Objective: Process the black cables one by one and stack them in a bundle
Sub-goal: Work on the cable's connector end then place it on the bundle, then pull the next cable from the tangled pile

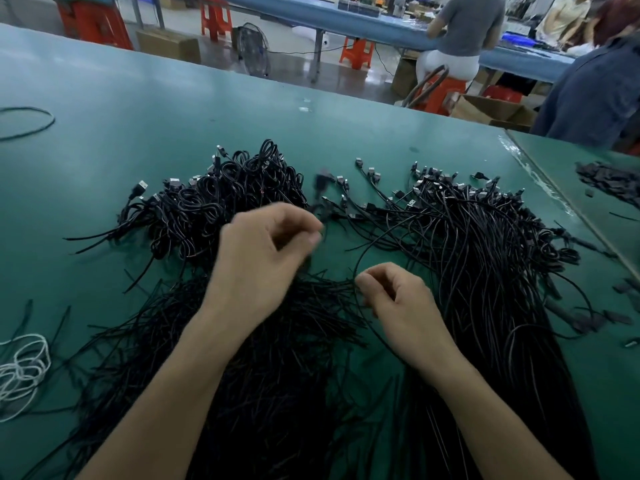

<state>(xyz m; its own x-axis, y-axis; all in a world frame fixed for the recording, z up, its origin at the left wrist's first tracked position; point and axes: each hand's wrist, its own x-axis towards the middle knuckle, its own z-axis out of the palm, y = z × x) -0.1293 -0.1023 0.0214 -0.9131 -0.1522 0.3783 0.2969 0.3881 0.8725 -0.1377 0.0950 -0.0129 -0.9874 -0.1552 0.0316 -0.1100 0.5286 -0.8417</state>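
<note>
On the green table [138, 109], between heaps of black USB cables [485, 244], the right hand [398, 303] pinched one thin cable [359, 261] near its tail. The left hand [263, 254] pinched narrowly too, seemingly the same cable, though blurred. Judged light, limp, tangle-prone; best taken near an end. No legible markings.
</note>
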